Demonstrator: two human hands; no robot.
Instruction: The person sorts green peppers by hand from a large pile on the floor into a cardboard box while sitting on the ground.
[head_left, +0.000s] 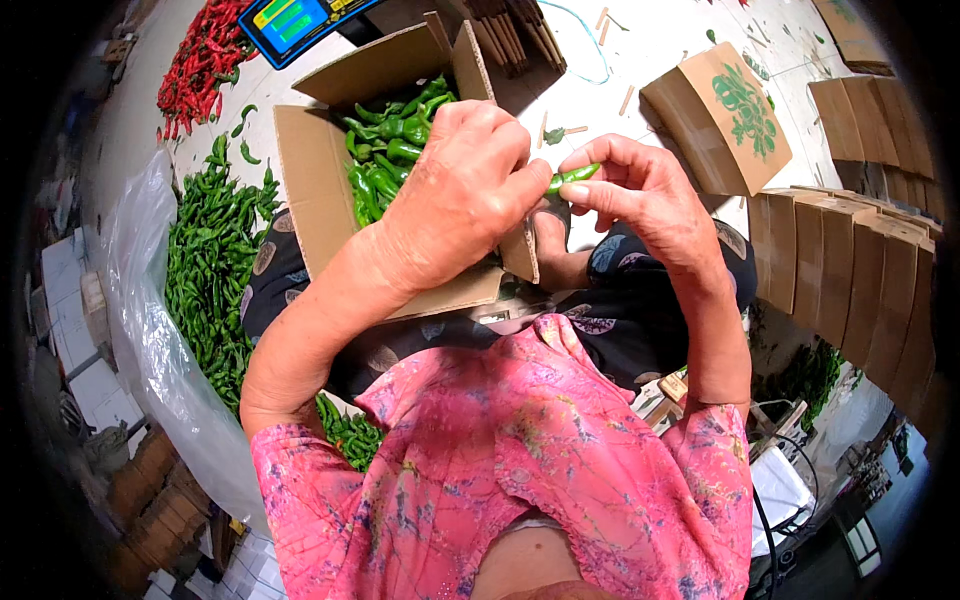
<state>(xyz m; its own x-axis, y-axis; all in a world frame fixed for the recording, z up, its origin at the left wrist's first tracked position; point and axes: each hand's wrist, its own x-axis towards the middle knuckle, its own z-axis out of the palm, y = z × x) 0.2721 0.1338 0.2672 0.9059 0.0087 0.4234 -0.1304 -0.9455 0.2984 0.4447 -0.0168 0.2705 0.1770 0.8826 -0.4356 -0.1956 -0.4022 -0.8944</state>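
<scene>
A green chili pepper (579, 177) is pinched between the thumb and fingers of my right hand (645, 191). My left hand (472, 176) is curled at the pepper's other end, its thumb against it; its fingertips are hidden. Below and left of my hands stands an open cardboard box (315, 199) with its flaps up. Glossy green peppers (382, 146) lie inside it, partly covered by my left hand and forearm.
Left of the box are a large heap of green peppers (206, 285), plastic sheeting (142, 262) and a red pepper pile (199, 60). A digital scale display (292, 26) stands behind. A printed carton (739, 112) and a row of cardboard boxes (832, 262) are at right.
</scene>
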